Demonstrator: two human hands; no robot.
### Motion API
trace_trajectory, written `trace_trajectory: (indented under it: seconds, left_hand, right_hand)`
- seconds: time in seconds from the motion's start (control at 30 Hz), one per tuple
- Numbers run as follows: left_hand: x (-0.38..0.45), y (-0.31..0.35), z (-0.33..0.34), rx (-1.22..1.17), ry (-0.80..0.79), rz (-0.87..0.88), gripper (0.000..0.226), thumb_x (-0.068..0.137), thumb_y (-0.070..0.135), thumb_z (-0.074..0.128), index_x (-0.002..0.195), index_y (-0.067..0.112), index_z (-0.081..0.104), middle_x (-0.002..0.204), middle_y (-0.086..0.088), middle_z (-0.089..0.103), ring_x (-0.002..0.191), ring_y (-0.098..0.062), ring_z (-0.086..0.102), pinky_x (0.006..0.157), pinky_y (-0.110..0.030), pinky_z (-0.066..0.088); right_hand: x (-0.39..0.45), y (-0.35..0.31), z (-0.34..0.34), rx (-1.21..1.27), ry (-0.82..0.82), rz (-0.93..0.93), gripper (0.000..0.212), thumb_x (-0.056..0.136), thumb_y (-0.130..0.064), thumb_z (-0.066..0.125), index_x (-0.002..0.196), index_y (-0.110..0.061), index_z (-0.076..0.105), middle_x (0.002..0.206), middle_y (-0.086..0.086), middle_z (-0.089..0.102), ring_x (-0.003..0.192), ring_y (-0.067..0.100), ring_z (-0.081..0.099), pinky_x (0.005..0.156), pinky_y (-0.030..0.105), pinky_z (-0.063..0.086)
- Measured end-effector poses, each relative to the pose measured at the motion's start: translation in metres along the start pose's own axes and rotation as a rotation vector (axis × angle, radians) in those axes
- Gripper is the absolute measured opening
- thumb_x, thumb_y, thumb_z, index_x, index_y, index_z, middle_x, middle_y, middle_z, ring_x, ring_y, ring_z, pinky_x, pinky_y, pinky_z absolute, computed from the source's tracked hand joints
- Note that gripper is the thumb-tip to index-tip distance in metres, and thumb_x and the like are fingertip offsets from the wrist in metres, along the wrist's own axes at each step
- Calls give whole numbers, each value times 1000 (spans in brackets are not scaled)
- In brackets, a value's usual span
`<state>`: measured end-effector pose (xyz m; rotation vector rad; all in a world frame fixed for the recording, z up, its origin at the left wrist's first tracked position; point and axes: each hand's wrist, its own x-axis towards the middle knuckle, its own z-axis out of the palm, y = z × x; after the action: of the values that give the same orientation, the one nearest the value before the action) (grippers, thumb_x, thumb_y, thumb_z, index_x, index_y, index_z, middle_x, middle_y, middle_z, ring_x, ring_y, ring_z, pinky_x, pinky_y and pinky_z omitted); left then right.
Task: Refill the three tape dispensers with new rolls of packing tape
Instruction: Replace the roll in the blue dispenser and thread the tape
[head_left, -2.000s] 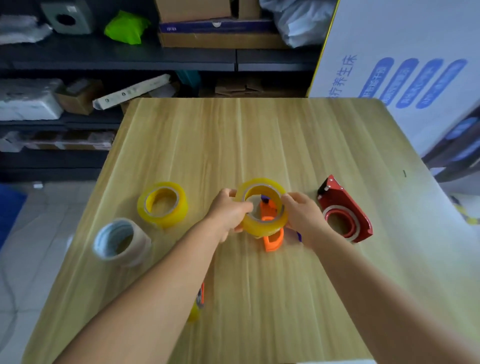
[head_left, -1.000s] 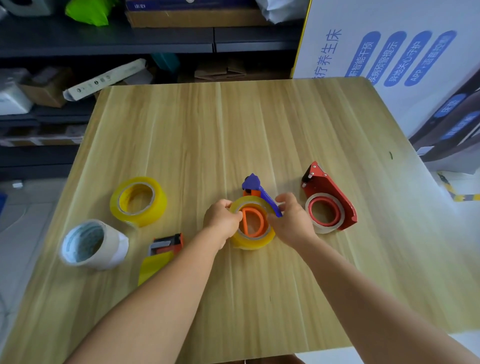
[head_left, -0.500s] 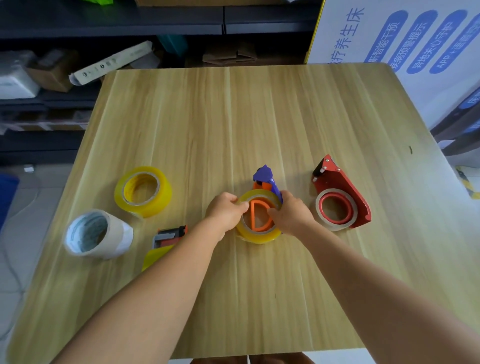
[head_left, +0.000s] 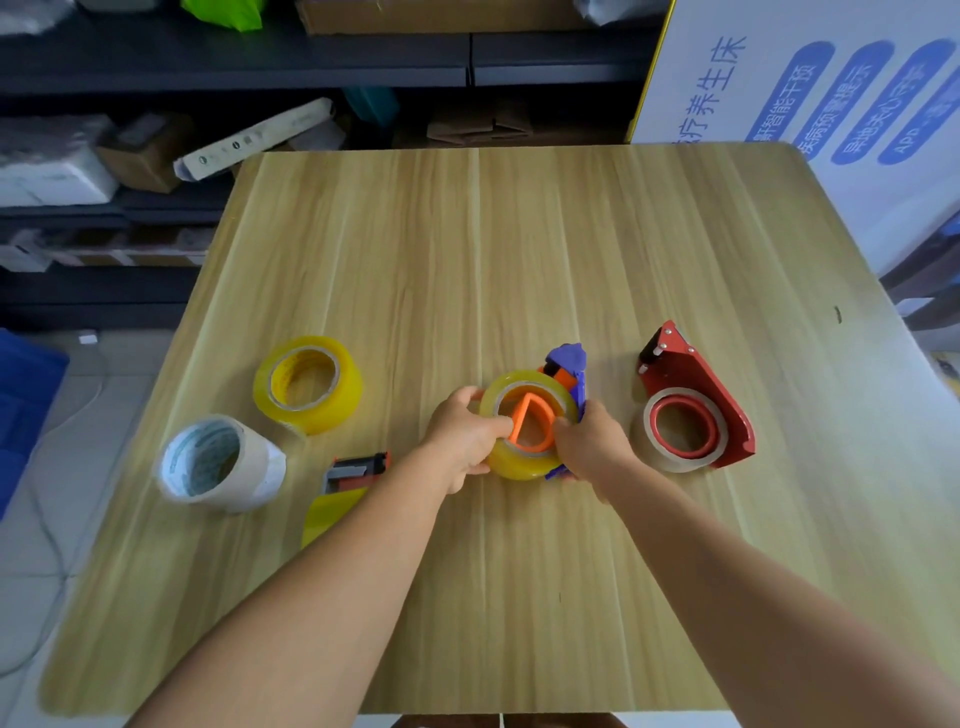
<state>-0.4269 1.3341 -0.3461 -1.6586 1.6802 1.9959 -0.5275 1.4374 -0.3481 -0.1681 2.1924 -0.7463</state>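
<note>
Head view: your left hand and right hand grip the yellow roll over the orange hub of the purple dispenser, table centre. Press evenly, keep it level. Red dispenser sits at three o'clock, spare rolls at nine.

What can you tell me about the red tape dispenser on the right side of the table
The red tape dispenser lies flat on its side on the wooden table, to the right of both hands and touched by neither. Its body looks like painted red metal, roughly triangular, narrowing to a far end with dark fittings. Around its red round hub sits a thin whitish ring, which looks like a nearly spent roll or bare core. The right hand is close beside it but apart.
</note>
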Motion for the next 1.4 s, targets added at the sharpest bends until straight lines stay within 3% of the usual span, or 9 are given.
trace_trajectory:
  seconds: [0.1,0.23,0.3,0.5,0.73,0.87,1.1,1.27,1.4]
  left_hand:
    - [-2,0,3,-58,17,-74,58,81,8,61,134,17,39,120,-9,55,102,-28,60,71,-39,56]
    - [-5,2,3,-150,30,-126,40,84,8,59,122,7,47,119,-16,56,98,-30,61,69,-41,56]
    - [-6,5,1,-187,23,-122,32,85,11,60,116,8,53,117,-16,60,96,-30,63,64,-39,56]
    - [-14,12,-1,-215,10,-152,26,85,11,52,111,10,59,115,-18,62,96,-32,66,57,-39,56]
    - [-20,-2,3,-166,-28,-229,15,86,8,50,98,12,57,107,-16,61,91,-31,64,56,-40,55]
    - [-18,-7,0,-125,-34,-239,11,87,8,48,87,14,56,95,-14,60,85,-30,63,58,-40,55]
    - [-18,-7,-13,-76,-29,-241,17,90,9,44,104,12,52,107,-16,56,94,-32,60,59,-41,54]
    - [-20,-4,-16,-111,-21,-208,23,88,5,44,109,11,50,105,-17,57,89,-33,62,64,-43,56]
    - [-20,-2,-14,-131,-14,-155,35,83,4,49,118,10,48,113,-18,58,95,-34,63,67,-44,57]
  right_hand:
    - [-3,1,-1,48,3,-55,37,98,-40,37,131,-22,42,84,1,55,65,25,63,65,37,58]
    - [-3,4,0,-72,174,-147,54,95,-50,38,140,-20,37,131,14,47,115,32,50,92,44,47]
    - [-7,4,0,-82,305,-261,58,91,-55,45,134,-16,43,133,12,43,122,30,42,96,45,43]
    - [-16,-9,1,-142,156,-286,57,86,-56,51,129,-19,46,117,8,54,106,29,55,89,42,49]
    - [-14,5,6,15,51,-234,37,99,-30,34,133,-23,48,91,0,58,70,13,53,56,27,39]
    - [-10,9,7,114,27,-189,35,99,-27,33,126,-25,55,91,2,61,79,22,60,77,43,56]
    - [-6,5,3,232,12,-90,31,95,-26,35,100,-24,66,99,12,65,87,28,61,87,52,54]
    - [-2,12,-2,211,0,-67,29,96,-33,42,92,-21,68,87,6,64,86,28,62,88,52,54]
    - [-6,10,-4,171,85,-144,36,96,-46,42,105,-20,65,82,-2,61,78,18,57,73,35,49]
